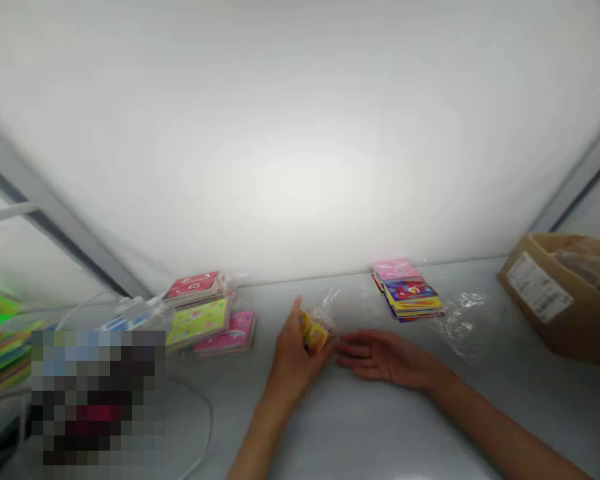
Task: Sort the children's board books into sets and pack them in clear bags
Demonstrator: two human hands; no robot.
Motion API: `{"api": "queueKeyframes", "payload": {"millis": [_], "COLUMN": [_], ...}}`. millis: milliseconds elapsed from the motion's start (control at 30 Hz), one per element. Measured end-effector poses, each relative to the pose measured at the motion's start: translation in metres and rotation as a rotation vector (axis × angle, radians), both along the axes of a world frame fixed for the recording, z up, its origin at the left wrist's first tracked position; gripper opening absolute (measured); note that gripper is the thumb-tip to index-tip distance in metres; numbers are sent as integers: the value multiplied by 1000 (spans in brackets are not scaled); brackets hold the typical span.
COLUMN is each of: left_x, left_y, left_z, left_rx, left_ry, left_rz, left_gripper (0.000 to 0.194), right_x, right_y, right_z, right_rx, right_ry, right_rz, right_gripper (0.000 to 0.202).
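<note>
My left hand [295, 353] is closed around a small yellow and red packet [315, 332] in clear plastic, near the middle of the grey table. Just to its right, my right hand [383, 357] has its fingers apart and holds nothing, with its fingertips close to the packet. Behind my right hand lies a stack of pink, blue and yellow cards [410, 293]. Crumpled clear plastic [463, 320] rests beside that stack.
Stacks of red cards [195, 287], yellow-green cards [200, 321] and pink cards [233, 333] lie on the left. An open cardboard box [545, 293] stands at the right. A white cable [210, 413] curls at the lower left. A white wall [300, 147] rises behind.
</note>
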State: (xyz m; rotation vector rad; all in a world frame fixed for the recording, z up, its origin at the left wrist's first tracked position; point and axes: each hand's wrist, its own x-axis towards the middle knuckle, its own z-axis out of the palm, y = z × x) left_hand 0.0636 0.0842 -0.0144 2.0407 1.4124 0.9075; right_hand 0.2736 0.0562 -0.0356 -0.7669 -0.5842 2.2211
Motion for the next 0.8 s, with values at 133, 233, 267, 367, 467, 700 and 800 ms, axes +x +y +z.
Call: {"api": "queueKeyframes", "payload": {"millis": [133,233,267,367,467,700,800], "left_x": [-1,-1,-1,0,0,-4,-6], "left_y": [0,-3,-4,-8,-8,2,3], "left_z": [1,4,5,8,8,1,0], "left_rx": [-10,-3,-7,-24,-28,2,-6], "left_ry": [13,52,68,98,113,94,84], "left_rz": [-25,-70,-91,-163,-186,-72,-27], "left_gripper": [91,89,88,89,89,88,88], "right_x": [15,27,30,33,32,33,26], "right_y": [2,4,4,2,0,4,3], "right_z": [4,9,11,17,20,13,13], "right_rx": [101,168,188,244,255,166,145], "right_ry": [17,-20,-48,-99,-36,-16,-148], "right_rz": [-74,-168,-176,-138,-97,-225,-218], "right_gripper": [33,40,43,52,54,48,42]}}
